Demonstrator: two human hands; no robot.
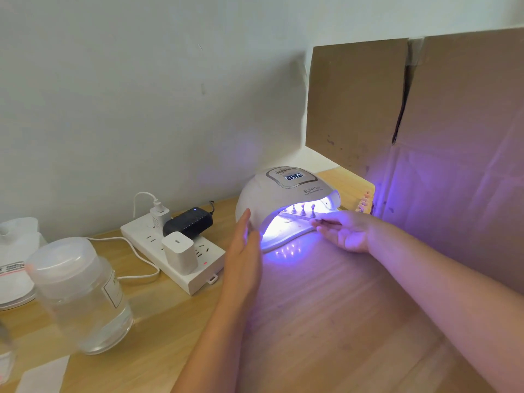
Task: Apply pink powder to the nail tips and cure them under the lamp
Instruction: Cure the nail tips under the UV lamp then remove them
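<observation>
Head view, lit lamp (286, 199) between flat left hand (245, 251), right hand (344, 231) pinching strip (300, 218).

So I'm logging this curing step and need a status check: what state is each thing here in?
Lamp: lit, display on.
Nail tips: upright on stands inside the lamp.
Left hand: open, flat against the lamp's side.
Right hand: palm up at the lamp's mouth, fingers on the strip holding the stands; grip unclear.
Power strip: three plugs in.
Jar: lid on.
</observation>
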